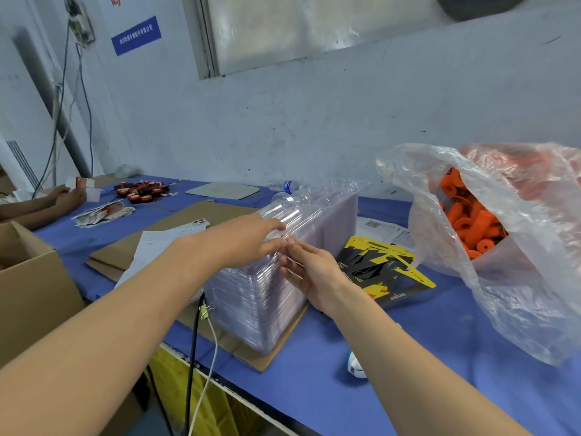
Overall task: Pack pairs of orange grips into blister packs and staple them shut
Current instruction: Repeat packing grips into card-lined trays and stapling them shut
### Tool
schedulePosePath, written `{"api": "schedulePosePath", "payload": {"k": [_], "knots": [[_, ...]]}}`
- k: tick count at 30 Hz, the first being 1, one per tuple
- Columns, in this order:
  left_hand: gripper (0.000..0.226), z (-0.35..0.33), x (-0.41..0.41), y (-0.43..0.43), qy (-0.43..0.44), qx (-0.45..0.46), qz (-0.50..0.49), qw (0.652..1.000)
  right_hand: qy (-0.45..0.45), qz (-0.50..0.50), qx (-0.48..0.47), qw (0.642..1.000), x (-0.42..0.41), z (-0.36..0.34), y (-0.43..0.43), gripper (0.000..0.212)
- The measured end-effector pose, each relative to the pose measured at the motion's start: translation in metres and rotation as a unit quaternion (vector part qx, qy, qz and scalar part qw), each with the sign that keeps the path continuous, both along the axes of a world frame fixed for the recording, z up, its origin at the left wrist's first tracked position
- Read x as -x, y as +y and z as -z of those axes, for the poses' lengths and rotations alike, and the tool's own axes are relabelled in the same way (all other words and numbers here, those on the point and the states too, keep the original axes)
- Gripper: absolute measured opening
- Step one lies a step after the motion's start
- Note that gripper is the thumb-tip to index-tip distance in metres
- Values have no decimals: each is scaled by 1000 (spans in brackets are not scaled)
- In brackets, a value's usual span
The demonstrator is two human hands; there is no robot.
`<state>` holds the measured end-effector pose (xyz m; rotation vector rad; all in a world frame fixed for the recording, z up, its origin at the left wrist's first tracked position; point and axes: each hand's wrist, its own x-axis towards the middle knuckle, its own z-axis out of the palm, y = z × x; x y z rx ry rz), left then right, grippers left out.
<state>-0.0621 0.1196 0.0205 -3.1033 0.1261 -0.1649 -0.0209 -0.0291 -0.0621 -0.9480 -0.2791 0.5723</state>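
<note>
A tall stack of clear blister packs (pixel 317 228) lies on its side on a cardboard sheet in the middle of the blue table. My left hand (pixel 248 240) reaches over the stack's near top and pinches the edge of the top clear blister pack (pixel 289 214), lifting it a little. My right hand (pixel 309 272) rests against the stack's right side, fingers mostly straight, fingertips meeting my left hand at the same edge. Many orange grips (pixel 471 218) fill a box lined with a clear plastic bag (pixel 515 278) at the right. Black and yellow backing cards (pixel 383 265) lie between stack and bag.
A cardboard box (pixel 28 287) stands at the left table edge. A phone (pixel 196 222) and papers lie behind my left arm. Another person's hands (pixel 63 196) work at the far left near red and black parts (pixel 143 189). Cables and a binder clip (pixel 206 309) hang off the front edge.
</note>
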Motion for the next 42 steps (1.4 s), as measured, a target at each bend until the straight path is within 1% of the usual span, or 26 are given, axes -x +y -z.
{"api": "schedulePosePath", "payload": {"k": [9,20,27,30,34,36,39,42], "knots": [[57,-3,0,1,21,4,-1,1000,5,11,-1,1000,1,-1,0,15],[50,-5,1,-1,26,-5,2,1000,6,9,1,1000,3,-4,-1,23],[48,-7,2,-3,40,-5,-1,999,-8,14,6,1000,3,-1,0,17],[48,-6,2,-5,44,-24,-5,999,-18,12,16,1000,3,-2,0,14],[46,-7,2,-11,40,-60,-13,997,-12,9,16,1000,2,-2,0,20],[43,-7,3,-14,9,-101,-13,995,-15,7,29,999,2,-3,-1,19],[31,-3,3,-17,-45,-168,-6,985,-27,9,77,997,0,-8,2,10],[23,3,2,-19,-67,-183,5,981,-18,35,119,992,-2,-16,7,15]]}}
